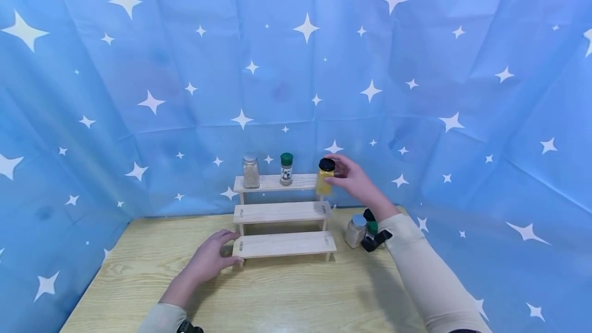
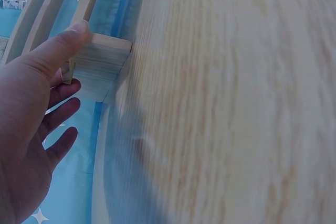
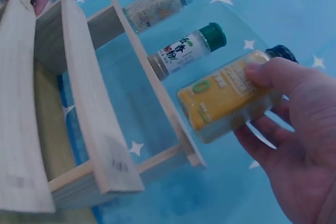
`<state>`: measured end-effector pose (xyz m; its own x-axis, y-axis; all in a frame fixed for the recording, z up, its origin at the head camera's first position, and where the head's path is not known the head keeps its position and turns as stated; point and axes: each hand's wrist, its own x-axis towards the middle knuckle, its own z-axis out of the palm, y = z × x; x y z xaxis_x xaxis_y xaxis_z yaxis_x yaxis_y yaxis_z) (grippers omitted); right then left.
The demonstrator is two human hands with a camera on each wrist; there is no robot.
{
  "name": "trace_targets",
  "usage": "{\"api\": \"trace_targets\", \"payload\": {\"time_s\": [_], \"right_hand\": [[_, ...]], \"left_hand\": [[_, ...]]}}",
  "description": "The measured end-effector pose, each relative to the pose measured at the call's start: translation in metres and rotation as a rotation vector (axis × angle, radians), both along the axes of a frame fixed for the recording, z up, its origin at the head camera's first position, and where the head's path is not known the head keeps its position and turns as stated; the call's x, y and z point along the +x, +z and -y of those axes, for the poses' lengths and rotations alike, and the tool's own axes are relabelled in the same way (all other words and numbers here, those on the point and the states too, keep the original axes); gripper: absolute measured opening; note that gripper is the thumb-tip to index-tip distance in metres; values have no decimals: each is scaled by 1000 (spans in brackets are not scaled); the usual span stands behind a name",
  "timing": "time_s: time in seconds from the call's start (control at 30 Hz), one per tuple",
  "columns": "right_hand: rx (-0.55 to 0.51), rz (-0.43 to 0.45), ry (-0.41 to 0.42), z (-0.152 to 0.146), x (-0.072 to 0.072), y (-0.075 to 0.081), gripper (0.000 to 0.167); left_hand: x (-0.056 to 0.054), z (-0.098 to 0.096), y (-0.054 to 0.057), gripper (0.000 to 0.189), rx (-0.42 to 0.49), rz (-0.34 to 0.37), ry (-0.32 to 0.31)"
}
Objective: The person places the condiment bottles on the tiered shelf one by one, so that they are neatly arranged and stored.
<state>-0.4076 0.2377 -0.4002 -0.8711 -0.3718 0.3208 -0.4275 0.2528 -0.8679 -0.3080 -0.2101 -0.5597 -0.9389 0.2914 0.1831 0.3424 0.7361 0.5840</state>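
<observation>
My right hand (image 1: 352, 176) grips a spice jar with yellow contents and a black lid (image 3: 231, 90), at the right end of the top tier of a three-step wooden rack (image 1: 283, 212). In the right wrist view its base is right at the shelf edge. On that same tier stand a green-capped spice jar (image 1: 286, 169) in the middle and a silver-lidded glass jar (image 1: 251, 172) at the left. My left hand (image 1: 214, 257) holds the left end of the lowest tier, thumb in front; the left wrist view shows the thumb and forefinger pinching the board (image 2: 84, 11).
Right of the rack, a silver-lidded jar (image 1: 355, 230) stands on the wooden table (image 1: 287, 297) beside a green-capped jar (image 1: 372, 228) and a black-lidded one, partly hidden by the right wrist. A blue star-patterned curtain (image 1: 277, 66) hangs behind the table and along its sides.
</observation>
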Motion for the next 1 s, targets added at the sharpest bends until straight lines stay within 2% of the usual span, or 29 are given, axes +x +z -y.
{"api": "trace_targets", "payload": {"time_s": [0.2,0.67,0.8,1.0], "right_hand": [[-11,8,42,14,-21,4,67],[12,54,16,34,-51,7,64],[2,62,14,36,-56,4,63],[-10,89,21,33,-56,1,64]], "left_hand": [[-1,-1,-3,73,2,-5,-3],[-4,2,-3,72,-13,-24,7],[-5,2,-3,72,-8,-25,2],[-3,2,-4,72,-7,-20,5]]}}
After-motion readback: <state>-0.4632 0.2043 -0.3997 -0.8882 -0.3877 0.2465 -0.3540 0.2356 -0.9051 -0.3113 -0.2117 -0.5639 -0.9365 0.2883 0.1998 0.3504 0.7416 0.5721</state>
